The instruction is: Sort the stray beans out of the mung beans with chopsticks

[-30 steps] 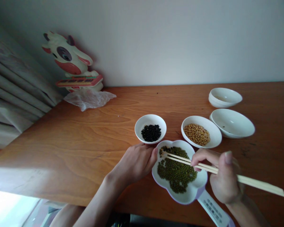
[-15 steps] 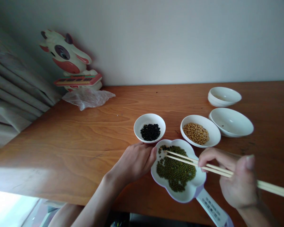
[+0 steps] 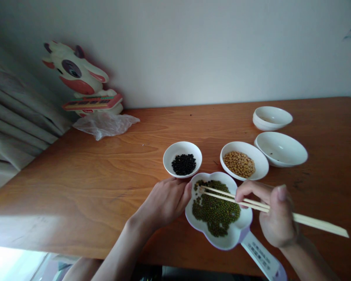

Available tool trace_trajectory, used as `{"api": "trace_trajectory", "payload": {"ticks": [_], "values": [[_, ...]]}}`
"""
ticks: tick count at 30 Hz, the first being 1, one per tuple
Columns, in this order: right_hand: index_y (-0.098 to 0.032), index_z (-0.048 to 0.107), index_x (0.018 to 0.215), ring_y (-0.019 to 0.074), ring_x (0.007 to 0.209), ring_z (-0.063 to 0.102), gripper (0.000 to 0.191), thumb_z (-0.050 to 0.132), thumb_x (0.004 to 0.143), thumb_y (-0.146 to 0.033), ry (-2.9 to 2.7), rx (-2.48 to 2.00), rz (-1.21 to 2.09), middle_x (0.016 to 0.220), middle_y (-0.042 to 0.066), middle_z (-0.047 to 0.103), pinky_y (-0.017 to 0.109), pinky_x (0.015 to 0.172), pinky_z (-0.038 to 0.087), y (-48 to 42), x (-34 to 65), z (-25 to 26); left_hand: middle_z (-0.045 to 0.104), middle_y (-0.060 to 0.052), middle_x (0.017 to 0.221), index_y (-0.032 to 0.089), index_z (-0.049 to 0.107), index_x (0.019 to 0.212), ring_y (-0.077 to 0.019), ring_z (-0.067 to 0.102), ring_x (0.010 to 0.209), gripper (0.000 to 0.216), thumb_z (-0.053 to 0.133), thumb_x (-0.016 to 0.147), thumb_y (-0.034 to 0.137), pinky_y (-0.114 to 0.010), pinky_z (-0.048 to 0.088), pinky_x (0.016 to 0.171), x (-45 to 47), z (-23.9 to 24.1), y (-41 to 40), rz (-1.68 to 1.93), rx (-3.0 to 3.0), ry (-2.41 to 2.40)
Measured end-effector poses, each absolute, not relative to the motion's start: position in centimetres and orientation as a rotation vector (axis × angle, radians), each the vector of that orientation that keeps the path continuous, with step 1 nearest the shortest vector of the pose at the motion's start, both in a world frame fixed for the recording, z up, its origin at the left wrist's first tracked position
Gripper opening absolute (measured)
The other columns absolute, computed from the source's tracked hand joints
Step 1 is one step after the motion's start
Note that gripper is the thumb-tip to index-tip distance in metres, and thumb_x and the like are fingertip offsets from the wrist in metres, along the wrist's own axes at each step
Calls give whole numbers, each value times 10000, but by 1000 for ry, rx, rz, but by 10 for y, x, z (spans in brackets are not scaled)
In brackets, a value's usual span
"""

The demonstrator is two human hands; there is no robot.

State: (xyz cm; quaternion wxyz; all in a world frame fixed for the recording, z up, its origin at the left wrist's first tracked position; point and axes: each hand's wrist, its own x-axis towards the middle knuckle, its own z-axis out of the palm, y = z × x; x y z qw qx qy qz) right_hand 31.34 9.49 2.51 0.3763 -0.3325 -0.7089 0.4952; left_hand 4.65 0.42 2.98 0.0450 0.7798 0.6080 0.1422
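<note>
Black beans, yellow beans bowled | green beans left in scoop | chopsticks gripped by right hand; left hand: grip cannot be told

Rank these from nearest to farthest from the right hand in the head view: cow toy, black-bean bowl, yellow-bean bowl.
1. Yellow-bean bowl: just beyond the right hand.
2. Black-bean bowl: farther left.
3. Cow toy: far left, at the back.

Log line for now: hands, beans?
left hand: at scoop rim | right hand: holding chopsticks, tips at scoop's far-left lobe | green beans: scoop | black beans: left bowl | tan beans: bowl beside scoop
</note>
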Motion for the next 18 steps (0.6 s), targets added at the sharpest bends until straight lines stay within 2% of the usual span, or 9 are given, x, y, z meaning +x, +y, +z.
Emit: {"api": "trace_trajectory", "payload": {"ticks": [14, 18], "values": [[-253, 718, 702, 198, 565, 577, 802, 210, 1058, -761, -1841, -770, 1263, 624, 34, 648, 353, 545, 394, 94, 310, 28, 775, -81, 984, 182, 696, 1155, -212, 762, 913, 337, 363, 1162, 237, -363, 657, 866, 47, 31, 5, 431, 2312, 1821], [-245, 721, 708, 196, 568, 580, 807, 205, 1068, -750, -1837, -755, 1240, 621, 34, 641, 348, 542, 394, 93, 311, 24, 780, -89, 1004, 177, 698, 1068, -215, 765, 927, 372, 346, 1170, 247, -372, 651, 873, 47, 31, 6, 419, 2260, 1823]]}}
